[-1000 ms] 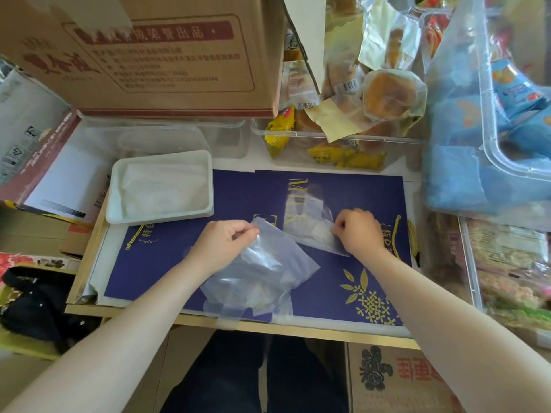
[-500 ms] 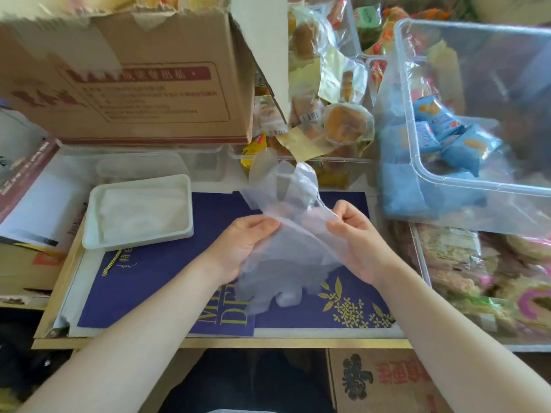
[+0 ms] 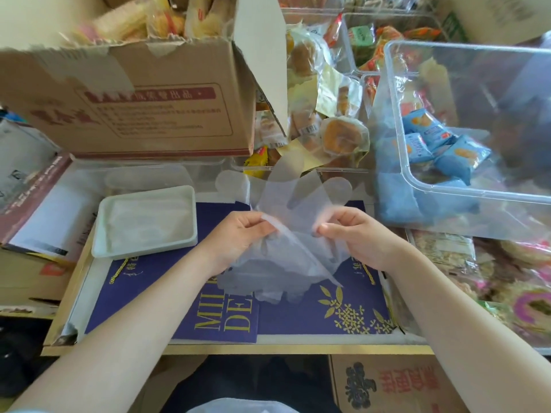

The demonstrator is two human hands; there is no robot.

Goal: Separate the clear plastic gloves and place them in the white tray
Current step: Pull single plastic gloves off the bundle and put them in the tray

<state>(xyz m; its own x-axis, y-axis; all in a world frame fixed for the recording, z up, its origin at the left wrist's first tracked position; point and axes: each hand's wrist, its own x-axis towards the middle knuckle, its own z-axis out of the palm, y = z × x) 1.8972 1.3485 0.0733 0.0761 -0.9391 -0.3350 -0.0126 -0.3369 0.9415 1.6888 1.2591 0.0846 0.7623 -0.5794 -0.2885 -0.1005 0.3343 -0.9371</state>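
Pinching a bunch of clear plastic gloves (image 3: 286,234) at mid-frame, the left hand (image 3: 238,236) and right hand (image 3: 354,236) each curl fingers round the film, holding it above the blue mat on the bench (image 3: 208,348). Left of the hands sits the white tray (image 3: 143,222), more film inside; a cardboard box (image 3: 134,114) fills the upper left.

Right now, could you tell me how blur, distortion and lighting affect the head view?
Head view: the cardboard box top is motion-smeared; wide-angle bending curves the table edge; soft daylight, no hard shadows; the clear gloves between the left hand and right hand show faintly, edges only.
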